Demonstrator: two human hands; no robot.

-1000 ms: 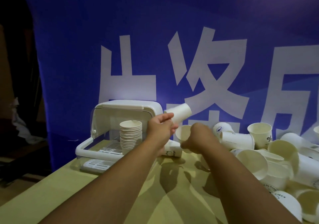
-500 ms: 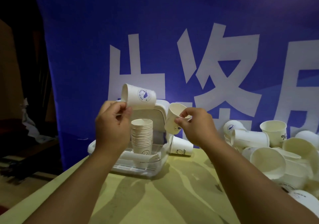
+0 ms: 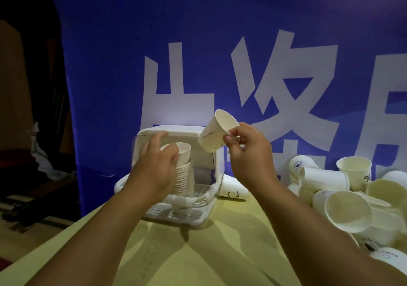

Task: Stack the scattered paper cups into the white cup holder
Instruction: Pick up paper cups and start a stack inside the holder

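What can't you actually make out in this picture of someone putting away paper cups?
Head view only:
- Stack in the cup holder: the left hand, gripping the top cup, covers its left side, so no count.
- Loose cups: cut off by the right edge.
- Print on the held cup in the right hand: too small to read.
- Room left of the banner: too dark.

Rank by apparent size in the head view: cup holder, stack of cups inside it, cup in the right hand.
1. White cup holder.
2. Stack of cups, partly hidden by the left hand.
3. Cup in the right hand.
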